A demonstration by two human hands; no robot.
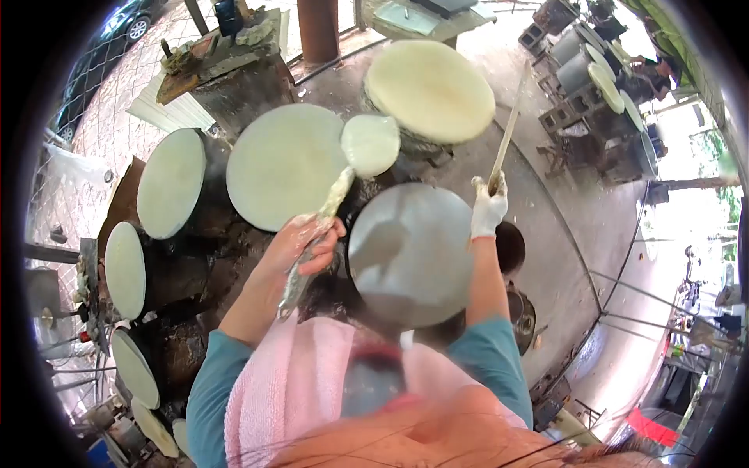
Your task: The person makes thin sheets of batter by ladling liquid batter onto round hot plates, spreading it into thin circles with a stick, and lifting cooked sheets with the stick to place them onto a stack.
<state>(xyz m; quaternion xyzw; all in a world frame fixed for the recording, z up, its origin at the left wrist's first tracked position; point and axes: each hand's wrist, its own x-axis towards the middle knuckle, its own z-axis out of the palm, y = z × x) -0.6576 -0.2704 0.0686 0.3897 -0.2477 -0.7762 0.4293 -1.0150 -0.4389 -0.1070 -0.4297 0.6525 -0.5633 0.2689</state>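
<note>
My bare left hand (312, 243) is closed around the handle of a batter-smeared ladle (337, 195). The ladle's round bowl, full of pale, wet batter (370, 146), overlaps the right edge of a round griddle (287, 168) covered in a pale layer. In a white glove, my right hand (489, 207) grips a long thin wooden stick (511, 121) that points up and away. Between my forearms lies a grey, shiny griddle (409, 257) without a pale layer, a shadow across it. Beyond the ladle is another griddle with a cream-coloured round sheet (429, 90).
More pale-topped round griddles (172, 183) curve down my left side. A cluttered stand (226, 70) and a brown post (317, 31) rise at the back. Concrete blocks (558, 117) and drums (569, 70) stand at the far right, near a person. A dark round opening (511, 246) lies by my right forearm.
</note>
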